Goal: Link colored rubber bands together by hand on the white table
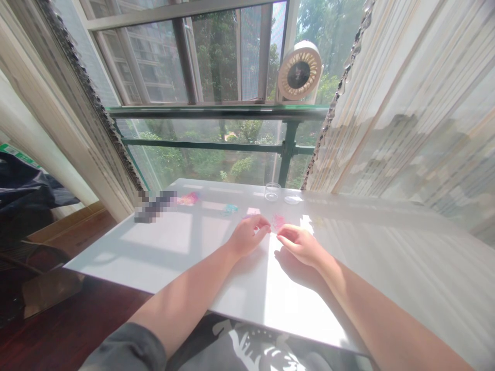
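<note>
Over the middle of a white table, my left hand (248, 236) and my right hand (302, 245) face each other, with their fingertips almost meeting. Thumb and fingers are pinched together on both. Whatever sits between the fingertips is too small and washed out to name. Just beyond the hands lies a small pink-red heap (278, 221) of tiny pieces. A pale pink and purple pile (253, 212) shows behind my left hand, partly hidden by it. Close to my right hand is a bright white item (306, 222), overexposed in the sun.
A teal heap (230, 208) and a pink-orange heap (188, 198) lie farther left. A clear round container (273, 191) and a white disc (293, 199) stand at the back edge. Beyond are a round fan (300, 71), the window and a green railing (216, 112). Curtains hang either side.
</note>
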Available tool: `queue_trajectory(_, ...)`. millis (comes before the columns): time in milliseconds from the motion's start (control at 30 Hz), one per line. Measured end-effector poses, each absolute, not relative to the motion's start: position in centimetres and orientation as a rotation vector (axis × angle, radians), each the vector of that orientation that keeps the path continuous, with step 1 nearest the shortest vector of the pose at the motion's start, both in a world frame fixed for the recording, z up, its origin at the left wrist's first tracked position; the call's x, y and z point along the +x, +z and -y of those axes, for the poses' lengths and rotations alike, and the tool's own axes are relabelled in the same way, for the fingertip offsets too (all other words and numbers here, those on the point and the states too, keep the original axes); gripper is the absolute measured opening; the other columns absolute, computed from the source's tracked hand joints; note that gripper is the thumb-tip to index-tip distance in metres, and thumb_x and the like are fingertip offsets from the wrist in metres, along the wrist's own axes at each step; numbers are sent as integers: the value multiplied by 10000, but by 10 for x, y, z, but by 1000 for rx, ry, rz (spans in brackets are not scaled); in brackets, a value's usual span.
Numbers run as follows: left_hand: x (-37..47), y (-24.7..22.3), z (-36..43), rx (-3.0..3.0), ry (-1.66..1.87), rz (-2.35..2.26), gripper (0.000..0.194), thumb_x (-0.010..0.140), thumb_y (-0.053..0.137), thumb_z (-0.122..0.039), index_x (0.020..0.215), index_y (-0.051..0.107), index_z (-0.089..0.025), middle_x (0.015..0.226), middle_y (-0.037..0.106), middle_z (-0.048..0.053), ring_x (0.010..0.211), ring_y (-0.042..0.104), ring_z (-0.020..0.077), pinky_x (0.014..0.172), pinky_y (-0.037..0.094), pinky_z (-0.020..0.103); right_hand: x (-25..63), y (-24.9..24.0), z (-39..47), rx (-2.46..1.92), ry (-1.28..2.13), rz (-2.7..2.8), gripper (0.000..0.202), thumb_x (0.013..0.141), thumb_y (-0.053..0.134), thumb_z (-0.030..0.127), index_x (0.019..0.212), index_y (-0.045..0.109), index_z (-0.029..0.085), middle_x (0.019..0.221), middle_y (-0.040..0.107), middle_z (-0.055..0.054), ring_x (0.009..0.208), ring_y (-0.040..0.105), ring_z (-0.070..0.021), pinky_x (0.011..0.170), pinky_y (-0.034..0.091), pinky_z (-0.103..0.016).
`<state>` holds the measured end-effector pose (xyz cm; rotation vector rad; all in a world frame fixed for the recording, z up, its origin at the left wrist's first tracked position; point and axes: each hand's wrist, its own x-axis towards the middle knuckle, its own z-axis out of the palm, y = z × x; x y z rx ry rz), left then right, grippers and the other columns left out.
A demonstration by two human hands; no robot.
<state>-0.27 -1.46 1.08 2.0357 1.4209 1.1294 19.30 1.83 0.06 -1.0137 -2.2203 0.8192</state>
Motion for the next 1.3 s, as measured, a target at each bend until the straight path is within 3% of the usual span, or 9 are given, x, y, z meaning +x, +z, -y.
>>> queue_trajectory(133, -4, 13, 14, 1998, 1156, -1445, 181, 872, 434, -259, 891, 605, -203, 832, 708, 1, 807, 625, 148, 761, 470, 274, 192, 2, -18, -1032, 815, 2219, 162, 832, 479, 323, 789, 592, 214, 751, 655, -6, 704, 584, -169, 684, 451, -301)
queue_trajectory(300, -2, 13, 16, 2036, 1115, -1446, 127, 826, 510, -264, 842, 621, -204, 848, 692, 3, 798, 625, 142, 749, 475, 256, 192, 1, -19, -1073, 780, 2212, 163, 820, 481, 321, 795, 602, 214, 757, 666, -9, 687, 587, -170, 659, 442, -296)
queue_trajectory(667, -2, 13, 15, 2044, 1097, -1433, 121, 813, 522, -254, 827, 627, -197, 837, 673, 4, 790, 611, 140, 716, 475, 245, 198, -1, -36, -1460, 372, 2151, 174, 792, 505, 289, 770, 662, 219, 700, 677, -21, 647, 582, -168, 572, 363, -262)
queue_trajectory(1300, 0, 7, 15, 2064, 1090, -1404, 149, 817, 500, -265, 822, 636, -204, 834, 685, 5, 785, 609, 143, 740, 455, 267, 200, -15, -48, -1414, 340, 2123, 206, 738, 500, 296, 720, 688, 215, 647, 657, -9, 620, 591, -169, 588, 395, -266)
